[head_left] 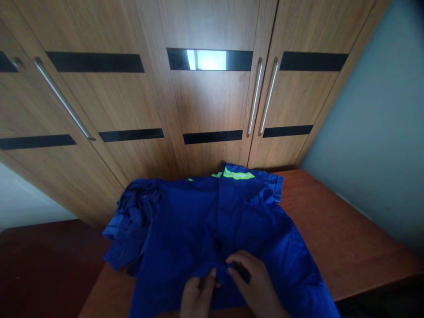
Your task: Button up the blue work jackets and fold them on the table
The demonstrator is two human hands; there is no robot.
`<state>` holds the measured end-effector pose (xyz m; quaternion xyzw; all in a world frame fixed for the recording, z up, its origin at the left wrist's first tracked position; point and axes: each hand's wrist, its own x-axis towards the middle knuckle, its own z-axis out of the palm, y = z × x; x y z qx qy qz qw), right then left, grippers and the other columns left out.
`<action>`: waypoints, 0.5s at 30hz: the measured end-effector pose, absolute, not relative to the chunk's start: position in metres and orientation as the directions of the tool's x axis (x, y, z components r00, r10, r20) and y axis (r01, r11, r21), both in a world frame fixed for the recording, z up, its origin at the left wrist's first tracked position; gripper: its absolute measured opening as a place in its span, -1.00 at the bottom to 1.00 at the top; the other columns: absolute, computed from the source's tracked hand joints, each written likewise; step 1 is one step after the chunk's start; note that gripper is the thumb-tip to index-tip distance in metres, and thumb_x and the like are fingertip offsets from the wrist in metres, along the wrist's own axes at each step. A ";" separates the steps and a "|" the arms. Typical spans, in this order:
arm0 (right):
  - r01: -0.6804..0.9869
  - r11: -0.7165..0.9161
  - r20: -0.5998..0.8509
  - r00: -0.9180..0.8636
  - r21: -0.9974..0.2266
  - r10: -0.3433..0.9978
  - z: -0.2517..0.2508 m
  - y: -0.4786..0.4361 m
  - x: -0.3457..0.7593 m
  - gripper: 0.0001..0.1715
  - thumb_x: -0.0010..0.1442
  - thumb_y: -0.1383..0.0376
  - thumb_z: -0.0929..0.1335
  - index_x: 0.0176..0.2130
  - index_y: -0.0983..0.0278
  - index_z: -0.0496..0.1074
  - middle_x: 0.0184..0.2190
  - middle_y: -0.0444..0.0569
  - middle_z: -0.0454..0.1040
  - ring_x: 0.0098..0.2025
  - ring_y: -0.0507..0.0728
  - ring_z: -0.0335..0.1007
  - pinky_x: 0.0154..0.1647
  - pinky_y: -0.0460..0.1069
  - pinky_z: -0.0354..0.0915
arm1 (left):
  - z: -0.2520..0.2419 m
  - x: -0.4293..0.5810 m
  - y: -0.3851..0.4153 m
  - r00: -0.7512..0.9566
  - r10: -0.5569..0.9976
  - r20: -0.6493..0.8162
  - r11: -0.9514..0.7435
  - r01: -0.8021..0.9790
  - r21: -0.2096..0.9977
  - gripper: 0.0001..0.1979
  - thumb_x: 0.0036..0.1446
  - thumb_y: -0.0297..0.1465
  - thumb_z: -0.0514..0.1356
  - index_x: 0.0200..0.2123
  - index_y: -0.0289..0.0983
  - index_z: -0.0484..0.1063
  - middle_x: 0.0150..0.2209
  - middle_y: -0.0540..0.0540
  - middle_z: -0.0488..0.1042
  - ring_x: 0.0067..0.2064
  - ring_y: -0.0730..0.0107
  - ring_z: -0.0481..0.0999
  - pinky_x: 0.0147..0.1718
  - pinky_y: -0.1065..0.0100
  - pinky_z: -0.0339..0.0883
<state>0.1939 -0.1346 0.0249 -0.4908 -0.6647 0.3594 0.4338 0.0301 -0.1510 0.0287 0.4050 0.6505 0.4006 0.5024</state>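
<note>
A blue garment (185, 221) with a yellow-green and silver reflective strip near its far edge lies spread over a reddish-brown surface. At its near part my left hand (199, 291) pinches the blue cloth between thumb and fingers. Just right of it, my right hand (253, 280) has its thumb and index fingertips close together on the same cloth, with a fold of it between them. The other fingers of both hands are partly hidden or dark. A crumpled blue cloth (132, 221) lies against the garment's left side.
Behind the garment stands a wooden wardrobe (205, 97) with black strips and long metal handles. The reddish-brown surface (318, 212) extends to the right, beside a grey-blue wall (374, 132). A dark red floor area (43, 265) shows at the lower left.
</note>
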 end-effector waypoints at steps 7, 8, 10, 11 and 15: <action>0.341 0.202 0.179 -0.099 -0.918 0.979 0.026 -0.133 0.194 -0.76 0.12 0.41 0.32 -0.20 0.18 0.49 -0.29 -0.10 0.55 -0.24 0.08 0.49 -0.17 -0.08 0.36 | 0.014 0.031 -0.145 -0.056 0.915 -0.400 0.377 -0.237 0.896 -0.78 -0.27 -0.35 0.33 -0.46 -0.34 0.58 -0.32 -0.20 0.62 -0.19 0.05 0.56 -0.09 0.15 0.38; 0.336 0.190 0.169 -0.091 -0.922 0.981 0.026 -0.133 0.193 -0.76 0.11 0.41 0.33 -0.19 0.19 0.48 -0.29 -0.10 0.55 -0.24 0.09 0.49 -0.16 -0.08 0.37 | 0.013 0.031 -0.143 -0.083 0.912 -0.401 0.376 -0.216 0.901 -0.78 -0.31 -0.39 0.35 -0.46 -0.32 0.58 -0.31 -0.19 0.62 -0.18 0.04 0.55 -0.08 0.16 0.37; 0.326 0.186 0.169 -0.078 -0.927 0.982 0.024 -0.133 0.192 -0.77 0.11 0.40 0.33 -0.19 0.20 0.45 -0.29 -0.09 0.55 -0.23 0.10 0.50 -0.17 -0.07 0.38 | 0.013 0.032 -0.139 -0.115 0.910 -0.398 0.385 -0.126 0.914 -0.75 -0.39 -0.44 0.36 -0.47 -0.29 0.58 -0.32 -0.17 0.62 -0.18 0.01 0.55 -0.08 0.16 0.36; 0.326 0.189 0.175 -0.072 -0.926 0.982 0.023 -0.133 0.191 -0.79 0.11 0.39 0.32 -0.20 0.20 0.44 -0.31 -0.09 0.55 -0.24 0.10 0.50 -0.18 -0.07 0.39 | 0.013 0.032 -0.137 -0.118 0.909 -0.399 0.392 -0.075 0.917 -0.76 -0.40 -0.45 0.36 -0.48 -0.28 0.58 -0.34 -0.16 0.62 -0.19 0.00 0.55 -0.08 0.16 0.36; 0.384 0.219 0.207 -0.071 -0.897 0.976 0.020 -0.134 0.191 -0.85 0.15 0.39 0.30 -0.24 0.21 0.42 -0.36 -0.10 0.53 -0.28 0.09 0.50 -0.23 -0.08 0.40 | 0.013 0.034 -0.133 -0.123 0.897 -0.424 0.428 0.008 0.904 -0.87 -0.34 -0.42 0.33 -0.56 -0.28 0.56 -0.41 -0.16 0.61 -0.22 0.01 0.55 -0.08 0.17 0.34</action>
